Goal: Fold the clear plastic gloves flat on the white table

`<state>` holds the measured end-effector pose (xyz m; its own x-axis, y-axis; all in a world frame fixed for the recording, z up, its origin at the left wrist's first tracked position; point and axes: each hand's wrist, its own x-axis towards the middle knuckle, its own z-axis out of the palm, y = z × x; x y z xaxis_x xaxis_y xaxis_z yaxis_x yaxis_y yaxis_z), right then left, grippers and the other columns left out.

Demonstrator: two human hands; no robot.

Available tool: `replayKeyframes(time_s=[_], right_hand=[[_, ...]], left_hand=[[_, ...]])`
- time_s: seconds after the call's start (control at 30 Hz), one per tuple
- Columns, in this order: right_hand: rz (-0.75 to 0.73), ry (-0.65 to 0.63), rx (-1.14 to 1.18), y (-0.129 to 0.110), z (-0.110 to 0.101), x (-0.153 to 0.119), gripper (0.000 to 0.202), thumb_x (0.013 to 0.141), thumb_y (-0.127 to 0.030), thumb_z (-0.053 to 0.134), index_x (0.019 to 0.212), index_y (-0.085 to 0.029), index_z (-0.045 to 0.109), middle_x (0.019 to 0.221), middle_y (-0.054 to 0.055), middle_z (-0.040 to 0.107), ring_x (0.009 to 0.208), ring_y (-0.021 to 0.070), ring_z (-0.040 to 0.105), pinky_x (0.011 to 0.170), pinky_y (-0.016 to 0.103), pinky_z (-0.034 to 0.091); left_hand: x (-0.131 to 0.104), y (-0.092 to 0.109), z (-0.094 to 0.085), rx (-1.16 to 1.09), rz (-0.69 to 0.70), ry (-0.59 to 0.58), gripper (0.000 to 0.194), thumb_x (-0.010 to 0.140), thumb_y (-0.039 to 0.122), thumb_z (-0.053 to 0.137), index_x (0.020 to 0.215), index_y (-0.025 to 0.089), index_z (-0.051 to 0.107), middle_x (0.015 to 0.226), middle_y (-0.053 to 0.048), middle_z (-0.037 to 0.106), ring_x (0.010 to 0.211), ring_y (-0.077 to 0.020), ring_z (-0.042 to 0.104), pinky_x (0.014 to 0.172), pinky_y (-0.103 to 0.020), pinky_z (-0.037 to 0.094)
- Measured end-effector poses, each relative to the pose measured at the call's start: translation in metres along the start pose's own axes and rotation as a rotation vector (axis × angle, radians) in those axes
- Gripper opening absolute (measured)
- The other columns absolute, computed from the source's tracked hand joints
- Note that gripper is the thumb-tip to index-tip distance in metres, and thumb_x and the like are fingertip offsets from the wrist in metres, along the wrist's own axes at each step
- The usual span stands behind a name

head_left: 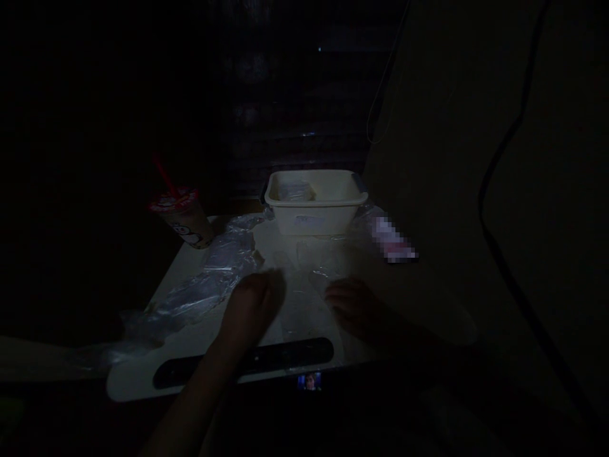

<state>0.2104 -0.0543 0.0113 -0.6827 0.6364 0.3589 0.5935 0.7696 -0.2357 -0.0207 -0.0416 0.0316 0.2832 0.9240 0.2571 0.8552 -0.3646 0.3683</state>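
Note:
The scene is very dark. My left hand (257, 301) is closed like a fist above the table, at the left side of a clear plastic sheet or bag (304, 311); whatever its fingers hold is hidden. Across from it, my right hand (354, 304) rests at the right side of the clear plastic, its fingers together and loosely bent, with no object seen in them. Crumpled clear plastic bags (209, 279) lie in a long strip to the left of my left hand. Beyond both hands stands a cream plastic basin (316, 219) containing a clear plastic packet (294, 190).
A drink cup (190, 225) with a red lid and straw stands at the table's (137, 374) left edge. Right of the basin lies a blurred-out, phone-shaped item (392, 241). A dark slot (295, 355) runs along the front edge, with a small lit screen (309, 381) below. A dark cable (490, 235) hangs at right.

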Motion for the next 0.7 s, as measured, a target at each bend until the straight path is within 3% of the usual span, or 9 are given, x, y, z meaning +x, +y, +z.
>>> replayKeyframes(time_s=[0.1,0.17,0.3,0.4,0.53,0.7], right_hand=[[0.012,-0.021,0.01,-0.007,0.004,0.027,0.021,0.077,-0.019,0.042,0.092,-0.017,0.056,0.098,0.006,0.058,0.097,0.0168,0.047,0.086,0.036,0.03],[0.019,-0.026,-0.005,-0.011,0.008,0.04,0.021,0.076,-0.019,0.043,0.093,-0.017,0.056,0.101,0.006,0.057,0.1,0.0179,0.044,0.088,0.038,0.027],[0.029,-0.017,-0.026,-0.013,0.012,0.051,0.023,0.076,-0.019,0.043,0.095,-0.018,0.056,0.104,0.005,0.056,0.102,0.0183,0.043,0.088,0.039,0.025],[0.041,0.008,-0.031,-0.01,0.01,0.052,0.023,0.074,-0.019,0.045,0.094,-0.017,0.057,0.102,0.006,0.056,0.099,0.0188,0.044,0.085,0.037,0.028],[0.061,0.039,-0.005,-0.008,0.007,0.05,0.024,0.073,-0.018,0.047,0.094,-0.016,0.057,0.099,0.007,0.057,0.094,0.0192,0.047,0.082,0.037,0.031],[0.162,0.089,0.123,-0.004,0.013,0.065,0.025,0.07,-0.014,0.049,0.094,-0.015,0.057,0.096,0.007,0.059,0.089,0.0185,0.051,0.08,0.036,0.035]], left_hand=[[-0.013,-0.007,-0.005,0.056,-0.068,-0.024,0.036,0.084,0.031,0.028,0.07,0.015,0.058,0.064,-0.005,0.059,0.061,-0.014,0.054,0.058,-0.025,0.039],[-0.017,-0.008,-0.003,0.07,-0.046,-0.032,0.035,0.084,0.03,0.028,0.076,0.015,0.058,0.068,-0.005,0.059,0.065,-0.0144,0.054,0.062,-0.026,0.04],[-0.017,-0.007,0.01,0.15,-0.091,-0.016,0.03,0.081,0.031,0.034,0.099,0.021,0.054,0.099,-0.01,0.056,0.094,-0.0217,0.049,0.077,-0.037,0.037],[-0.014,-0.006,0.019,0.198,-0.173,0.004,0.03,0.078,0.036,0.038,0.1,0.022,0.054,0.114,-0.011,0.048,0.108,-0.0277,0.039,0.082,-0.046,0.033],[-0.009,-0.004,0.024,0.095,-0.116,0.048,0.024,0.078,0.031,0.039,0.09,0.017,0.055,0.105,-0.01,0.052,0.101,-0.0235,0.045,0.082,-0.042,0.036],[-0.007,-0.007,0.024,-0.066,0.014,0.181,0.025,0.075,0.017,0.039,0.095,0.012,0.052,0.102,-0.012,0.05,0.093,-0.0188,0.05,0.079,-0.032,0.043]])
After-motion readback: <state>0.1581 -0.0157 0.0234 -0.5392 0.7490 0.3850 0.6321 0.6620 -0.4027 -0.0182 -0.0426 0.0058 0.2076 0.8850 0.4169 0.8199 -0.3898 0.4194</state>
